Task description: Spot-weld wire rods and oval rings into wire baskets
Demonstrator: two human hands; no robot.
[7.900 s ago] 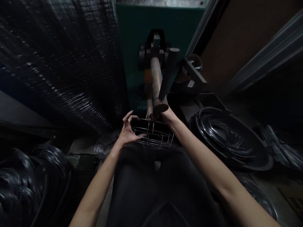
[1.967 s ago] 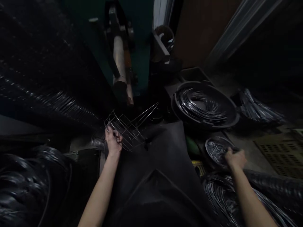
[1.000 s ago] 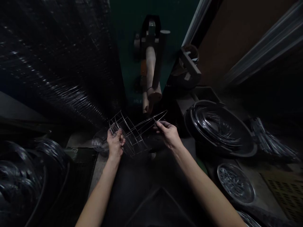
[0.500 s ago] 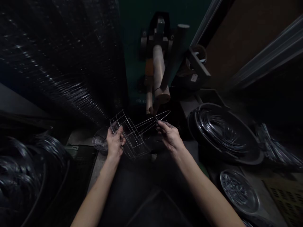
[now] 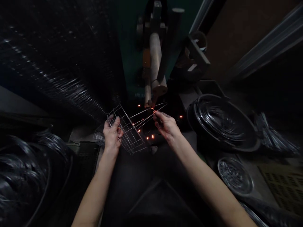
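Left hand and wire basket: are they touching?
Touching. The head view shows the left hand gripping the wire basket, fingers curled over its rim wires.

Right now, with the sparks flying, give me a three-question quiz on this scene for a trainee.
1. True or false: the left hand grips the wire basket by its edge.
2. Where do the sparks start? A. At the basket's long wire ends, pinched by the right hand, under the machine arm. B. At the left wrist. C. In the floor grate.
3. Short answer: what fills the big round pan on the right?
Key: 1 true; 2 A; 3 coiled wire rings.
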